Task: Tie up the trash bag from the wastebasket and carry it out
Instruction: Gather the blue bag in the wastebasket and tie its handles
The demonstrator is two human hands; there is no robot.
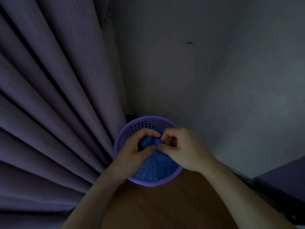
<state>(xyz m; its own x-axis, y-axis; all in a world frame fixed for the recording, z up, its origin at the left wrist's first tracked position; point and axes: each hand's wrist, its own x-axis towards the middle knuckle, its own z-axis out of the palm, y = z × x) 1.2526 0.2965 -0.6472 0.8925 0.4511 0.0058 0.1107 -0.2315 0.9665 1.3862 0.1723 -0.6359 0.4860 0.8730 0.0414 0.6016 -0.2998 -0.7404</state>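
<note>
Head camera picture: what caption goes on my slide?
Both hands gather the blue trash bag inside the purple wastebasket.

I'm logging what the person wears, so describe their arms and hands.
Both forearms are bare as far as the view shows: no sleeves, gloves, watch or bracelets visible. No rings stand out on the left hand or right hand, though the dim light hides fine detail.

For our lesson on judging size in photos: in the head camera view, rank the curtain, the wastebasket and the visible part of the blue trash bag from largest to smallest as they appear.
1. Curtain, filling the left side.
2. Wastebasket.
3. Trash bag, lying inside the basket and partly hidden by both hands.
</note>
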